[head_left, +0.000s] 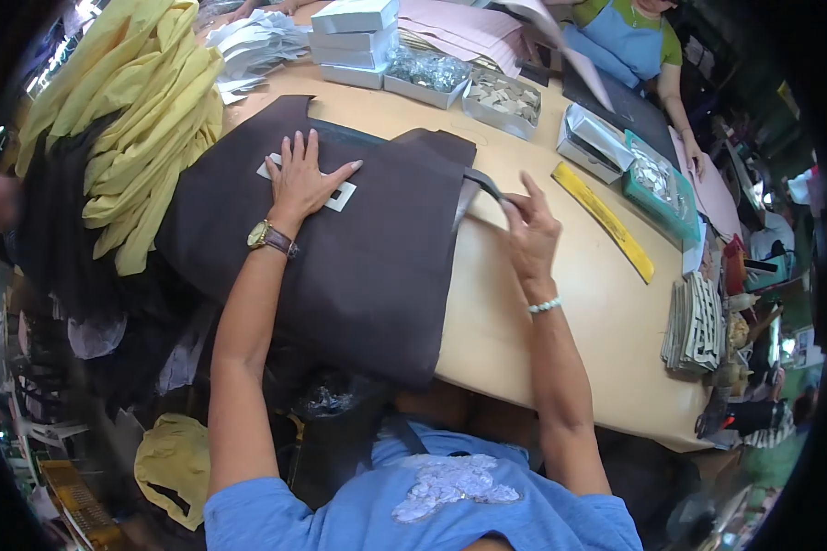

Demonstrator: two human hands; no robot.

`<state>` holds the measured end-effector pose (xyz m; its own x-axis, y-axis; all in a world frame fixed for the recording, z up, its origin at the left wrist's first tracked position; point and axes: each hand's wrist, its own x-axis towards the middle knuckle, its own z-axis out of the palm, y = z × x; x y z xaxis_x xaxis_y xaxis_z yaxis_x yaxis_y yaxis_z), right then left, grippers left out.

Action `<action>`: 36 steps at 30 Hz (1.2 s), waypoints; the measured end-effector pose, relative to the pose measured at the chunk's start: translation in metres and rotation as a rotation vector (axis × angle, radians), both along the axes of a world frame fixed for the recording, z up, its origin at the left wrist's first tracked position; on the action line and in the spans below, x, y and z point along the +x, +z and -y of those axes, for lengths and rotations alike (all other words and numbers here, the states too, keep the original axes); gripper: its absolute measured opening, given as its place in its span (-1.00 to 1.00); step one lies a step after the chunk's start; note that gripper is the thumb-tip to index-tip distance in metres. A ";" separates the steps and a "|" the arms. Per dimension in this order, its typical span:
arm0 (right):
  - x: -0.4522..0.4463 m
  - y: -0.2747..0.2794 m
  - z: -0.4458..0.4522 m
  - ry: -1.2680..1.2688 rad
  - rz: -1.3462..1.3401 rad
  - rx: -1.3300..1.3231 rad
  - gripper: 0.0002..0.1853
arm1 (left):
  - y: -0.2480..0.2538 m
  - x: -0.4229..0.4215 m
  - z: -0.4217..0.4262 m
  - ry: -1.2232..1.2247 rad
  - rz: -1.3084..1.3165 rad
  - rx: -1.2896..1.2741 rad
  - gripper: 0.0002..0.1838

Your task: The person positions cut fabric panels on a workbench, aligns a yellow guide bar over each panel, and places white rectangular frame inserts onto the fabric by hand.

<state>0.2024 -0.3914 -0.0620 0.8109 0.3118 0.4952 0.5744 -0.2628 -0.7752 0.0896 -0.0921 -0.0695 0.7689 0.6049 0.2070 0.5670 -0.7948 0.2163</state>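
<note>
My left hand lies flat with spread fingers on a dark brown cloth piece. Under that palm is a small white template with a cut-out, partly covered by the hand. My right hand is raised just off the cloth's right edge, fingers pinched on one end of a narrow dark curved strip. The strip's other end meets the cloth edge; its exact kind cannot be made out. A dark flat edge shows beneath the cloth at the back.
Yellow cloth pieces are heaped at the left. White boxes, a box of small pieces and a green tray line the table's back. A yellow ruler and stacked templates lie right. A co-worker stands opposite.
</note>
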 end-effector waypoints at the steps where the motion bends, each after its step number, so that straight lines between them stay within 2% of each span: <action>1: 0.006 0.000 0.014 -0.016 0.024 0.045 -0.57 | 0.002 0.001 0.001 0.004 0.003 -0.005 0.12; 4: 0.022 0.006 0.057 -0.084 0.044 0.115 -0.63 | 0.007 0.004 0.001 0.033 -0.028 -0.018 0.10; 8: 0.027 0.019 0.097 -0.168 0.069 0.130 -0.63 | 0.008 0.002 0.003 0.034 -0.063 -0.022 0.10; 10: 0.025 0.017 0.107 -0.184 0.023 0.221 -0.63 | 0.006 0.005 0.001 0.028 -0.078 -0.028 0.10; 18: 0.005 0.009 0.105 -0.176 -0.110 0.392 -0.64 | 0.005 0.020 -0.002 0.020 -0.095 -0.034 0.09; 22: -0.002 0.011 0.104 -0.178 -0.070 0.302 -0.66 | 0.005 0.020 -0.002 0.035 -0.089 -0.024 0.09; 26: -0.009 0.019 0.085 -0.089 -0.110 0.406 -0.68 | 0.005 0.016 -0.002 0.027 -0.076 -0.022 0.11; 30: -0.017 0.035 0.036 -0.014 -0.102 0.326 -0.70 | 0.001 0.016 -0.004 0.040 -0.074 -0.007 0.09; 36: -0.037 0.013 -0.042 0.141 -0.175 0.347 -0.72 | 0.001 0.013 -0.004 0.009 0.001 -0.022 0.09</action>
